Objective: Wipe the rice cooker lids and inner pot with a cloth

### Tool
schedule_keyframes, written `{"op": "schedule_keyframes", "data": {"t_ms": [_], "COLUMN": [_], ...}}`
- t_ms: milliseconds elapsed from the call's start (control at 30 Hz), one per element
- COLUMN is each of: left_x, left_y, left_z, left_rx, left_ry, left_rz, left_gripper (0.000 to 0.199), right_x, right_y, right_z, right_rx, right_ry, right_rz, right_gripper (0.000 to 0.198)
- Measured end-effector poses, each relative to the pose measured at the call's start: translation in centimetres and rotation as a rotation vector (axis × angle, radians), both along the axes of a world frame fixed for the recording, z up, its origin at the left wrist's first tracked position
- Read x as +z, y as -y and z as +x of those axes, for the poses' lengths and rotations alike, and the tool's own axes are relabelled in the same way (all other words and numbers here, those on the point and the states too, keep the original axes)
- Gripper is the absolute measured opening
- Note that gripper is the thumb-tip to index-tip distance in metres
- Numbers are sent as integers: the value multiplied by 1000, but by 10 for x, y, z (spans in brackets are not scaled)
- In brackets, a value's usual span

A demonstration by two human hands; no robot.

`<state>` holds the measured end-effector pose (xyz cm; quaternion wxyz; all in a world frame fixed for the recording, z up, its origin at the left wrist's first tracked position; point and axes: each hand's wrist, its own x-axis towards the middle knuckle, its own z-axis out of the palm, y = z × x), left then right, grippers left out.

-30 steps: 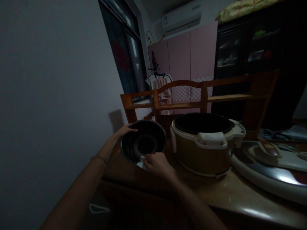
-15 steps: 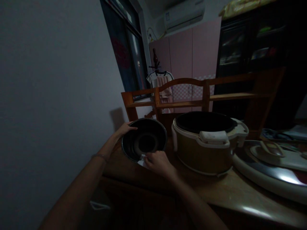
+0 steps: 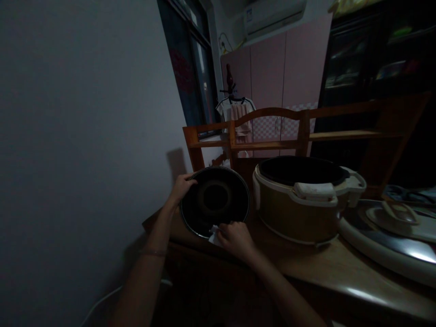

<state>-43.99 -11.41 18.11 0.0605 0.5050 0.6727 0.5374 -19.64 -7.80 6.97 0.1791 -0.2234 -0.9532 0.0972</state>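
Observation:
A dark, round inner pot (image 3: 215, 197) is tilted so that its open mouth faces me. My left hand (image 3: 182, 187) grips the pot's rim at the upper left, thumb over the inside edge. At the lower rim my right hand (image 3: 236, 238) is closed around a white cloth or tissue (image 3: 214, 236), which touches the pot's edge. To the right stands the rice cooker body (image 3: 296, 211), lidless, with a pale handle at its front. The cooker's lid (image 3: 391, 231) lies on the table farther right.
All of this rests on a wooden table (image 3: 313, 268) with a raised wooden shelf rail (image 3: 267, 146) along its back. A wall (image 3: 102, 113) rises close on the left. Behind are pink cabinets (image 3: 269, 77) and hanging clothes (image 3: 238, 116).
The view has shifted a little to the left. The pot has turned to face me more squarely. My right hand with the white cloth stays at the lower rim.

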Motion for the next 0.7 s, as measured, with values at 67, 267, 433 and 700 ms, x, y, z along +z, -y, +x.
{"op": "schedule_keyframes", "data": {"t_ms": [67,267,433,700], "left_x": [-1,-5,-8,-9], "left_y": [5,18,29,33], "left_z": [9,28,34,43], "left_rx": [-6,-15,-18,7], "left_ry": [-20,-106,-148,-146], "left_rz": [14,75,95,111], "left_gripper": [45,46,49,47], "right_x": [-8,-26,-34,-35], "right_y": [6,26,45,72], "right_z": [-1,-11,-34,-68], "right_rx": [-24,-102,-86,39], "right_ry": [5,-59,-177,-426], "right_rz": [-12,-101,-199,-344], "right_gripper": [32,30,32,40]}}
